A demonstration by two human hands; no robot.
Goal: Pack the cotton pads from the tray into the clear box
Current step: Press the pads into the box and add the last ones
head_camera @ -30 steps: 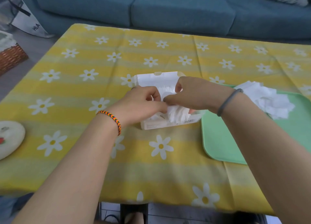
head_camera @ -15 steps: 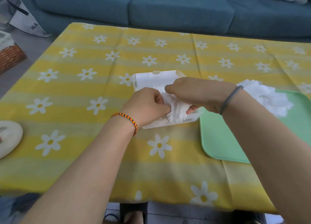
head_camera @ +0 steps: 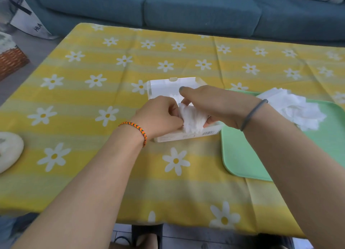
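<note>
Two hands (head_camera: 160, 116) (head_camera: 214, 106), fluffy pad stack (head_camera: 193, 120), clear box (head_camera: 162, 87)

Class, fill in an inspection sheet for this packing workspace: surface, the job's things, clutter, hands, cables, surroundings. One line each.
Surface: table under a yellow cloth printed with daisies.
Job's things: clear box open at centre; a stack of cotton pads is held over it; loose pads remain heaped on the green tray to the right.
Clutter: a round white object at the left edge, partly out of view.
Hands: left hand and right hand both grip the stack.
Cables: nothing seen.
Surroundings: blue sofa behind the table; wicker basket on the floor at left.
</note>
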